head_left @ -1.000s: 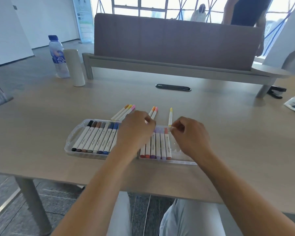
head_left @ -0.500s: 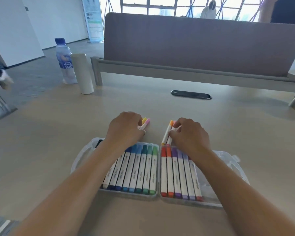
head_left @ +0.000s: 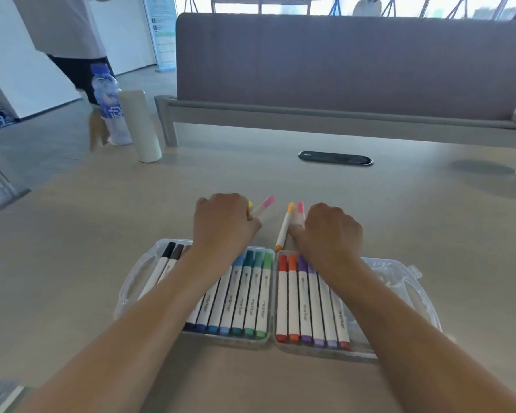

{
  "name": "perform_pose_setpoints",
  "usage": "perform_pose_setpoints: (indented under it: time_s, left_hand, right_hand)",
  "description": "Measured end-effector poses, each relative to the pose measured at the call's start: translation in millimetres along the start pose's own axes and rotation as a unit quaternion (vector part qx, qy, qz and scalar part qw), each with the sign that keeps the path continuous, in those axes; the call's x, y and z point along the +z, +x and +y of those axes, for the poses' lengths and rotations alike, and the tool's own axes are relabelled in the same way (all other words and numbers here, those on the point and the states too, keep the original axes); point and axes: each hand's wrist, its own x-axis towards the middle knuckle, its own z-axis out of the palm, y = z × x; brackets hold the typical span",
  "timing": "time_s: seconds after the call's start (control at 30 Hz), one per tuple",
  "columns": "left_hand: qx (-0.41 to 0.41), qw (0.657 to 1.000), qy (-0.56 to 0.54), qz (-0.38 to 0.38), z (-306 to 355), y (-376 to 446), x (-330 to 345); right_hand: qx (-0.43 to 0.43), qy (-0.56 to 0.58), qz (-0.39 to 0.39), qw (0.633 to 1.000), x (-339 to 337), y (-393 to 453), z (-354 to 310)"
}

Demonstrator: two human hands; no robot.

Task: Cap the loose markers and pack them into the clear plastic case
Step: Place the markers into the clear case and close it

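Both hands curl over loose markers just beyond the clear plastic case: left hand grips a pink-capped marker, right hand another; the orange marker between could get knocked across the desk

Open clear case holding capped markers, loose markers behind

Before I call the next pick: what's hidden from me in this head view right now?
Head view only:
- Left hand: its back hides the fingers and most of the pink-capped marker.
- Right hand: covers the second pink-capped marker.
- Clear plastic case: forearms cover several slots.
- Orange marker: seating of its caps too small to tell.
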Motion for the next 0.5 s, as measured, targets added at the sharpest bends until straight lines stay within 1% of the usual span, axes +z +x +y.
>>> perform_pose_setpoints:
  time_s: [0.1,0.17,0.23,0.27,0.4,0.5]
  left_hand:
    - [-0.010,0.996,-0.078,0.048,9.1,-9.5,-13.4]
    - [-0.025,0.984,-0.164,0.068,16.0,-20.5,-23.2]
    - [-0.046,0.968,-0.236,0.071,23.3,-32.8,-31.1]
    - [-0.056,0.960,-0.264,0.068,26.7,-39.1,-34.1]
    - [-0.083,0.930,-0.357,0.040,44.2,-69.8,-39.9]
    - [-0.083,0.923,-0.375,0.029,62.7,-98.5,-35.8]
  right_hand:
    - [0.025,0.114,0.002,0.993,-8.4,-2.3,2.8]
    - [0.035,0.219,-0.004,0.975,-21.3,-6.0,5.9]
    - [0.031,0.294,-0.016,0.955,-36.9,-13.1,12.4]
    - [0.027,0.304,-0.019,0.952,-43.8,-18.8,18.2]
    - [0.014,0.283,-0.018,0.959,-63.4,-63.3,53.4]
    - [0.021,0.257,-0.026,0.966,-63.4,-103.9,76.1]
